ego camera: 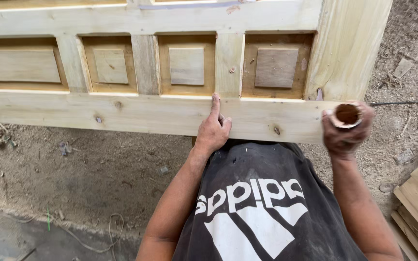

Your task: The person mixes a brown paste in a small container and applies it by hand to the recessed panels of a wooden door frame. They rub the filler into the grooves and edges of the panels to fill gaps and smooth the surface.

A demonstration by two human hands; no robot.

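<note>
A person's left hand [213,129] presses flat, fingers spread, on the bottom rail of a pale panelled wooden door [136,112], while at three o'clock the right hand [345,129] grips a rolled sandpaper tube [347,115], which might slip off the nearby door corner.

A single head-worn camera looks steeply down and forward from above the person's chest, so the dark shirt [262,203] fills the near lower centre of the frame. It views at close range: the wooden panelled door [146,63] spans the far upper frame, with dusty ground [73,174] at near left. No second view exists, so no scene area is shared.
</note>
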